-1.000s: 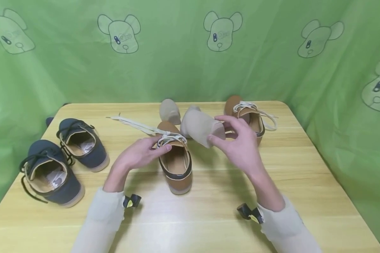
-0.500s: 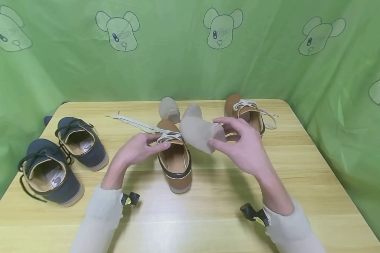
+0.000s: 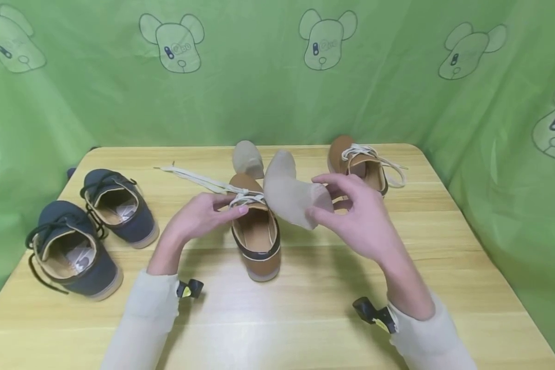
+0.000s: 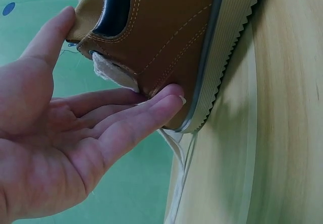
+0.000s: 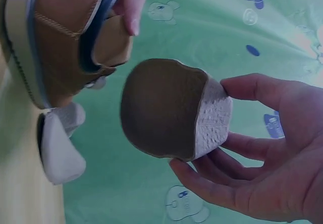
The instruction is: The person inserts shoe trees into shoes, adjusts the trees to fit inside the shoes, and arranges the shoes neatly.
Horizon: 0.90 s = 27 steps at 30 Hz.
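One rounded form (image 5: 174, 110) (pebbly-sided)

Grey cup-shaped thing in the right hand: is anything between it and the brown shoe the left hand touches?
Nothing visible: the right wrist view shows an open gap between the grey thing, held by the right hand, and the brown shoe. The left hand, close by, touches the shoe's tongue.

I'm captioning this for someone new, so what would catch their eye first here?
Probably the brown shoe mid-table, held by the left hand, and the pale form in the fingers of the right hand, just beside it. Next, perhaps, the two dark shoes on the table's left side. Behind, the green curtain shows cartoon heads.
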{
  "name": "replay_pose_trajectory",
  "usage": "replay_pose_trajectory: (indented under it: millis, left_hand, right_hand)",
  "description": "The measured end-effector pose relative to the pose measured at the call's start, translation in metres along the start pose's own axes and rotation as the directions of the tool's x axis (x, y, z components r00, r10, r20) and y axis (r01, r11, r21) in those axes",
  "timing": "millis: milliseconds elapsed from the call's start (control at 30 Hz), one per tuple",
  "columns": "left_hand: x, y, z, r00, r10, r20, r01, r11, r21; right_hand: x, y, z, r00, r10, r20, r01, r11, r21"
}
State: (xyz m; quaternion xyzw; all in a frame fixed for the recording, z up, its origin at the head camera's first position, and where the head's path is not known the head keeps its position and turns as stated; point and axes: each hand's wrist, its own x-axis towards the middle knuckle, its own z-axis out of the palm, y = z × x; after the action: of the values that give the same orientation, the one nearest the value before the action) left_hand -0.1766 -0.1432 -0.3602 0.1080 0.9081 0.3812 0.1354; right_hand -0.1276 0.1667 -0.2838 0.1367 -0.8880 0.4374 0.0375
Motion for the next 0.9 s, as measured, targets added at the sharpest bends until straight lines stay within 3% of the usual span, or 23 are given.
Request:
replay_pose_trajectory:
  millis: [400,700,900]
  left_hand:
    - [0.000,0.001,0.000,1.000,0.005,0.001,-0.005,1.000,0.008]
    - [-0.001,0.001,0.000,1.000,0.008,0.005,-0.008,1.000,0.000]
    - [-0.001,0.000,0.000,1.000,0.023,-0.002,-0.023,1.000,0.001]
  right_hand:
    - [-0.012,-0.013,-0.009,0.993,-0.062,0.100,0.064,0.998,-0.016]
    - [-0.016,-0.015,-0.012,0.988,-0.087,0.126,0.091,0.996,-0.023]
    - [-0.018,-0.014,-0.013,0.980,-0.106,0.170,0.102,0.994,0.030]
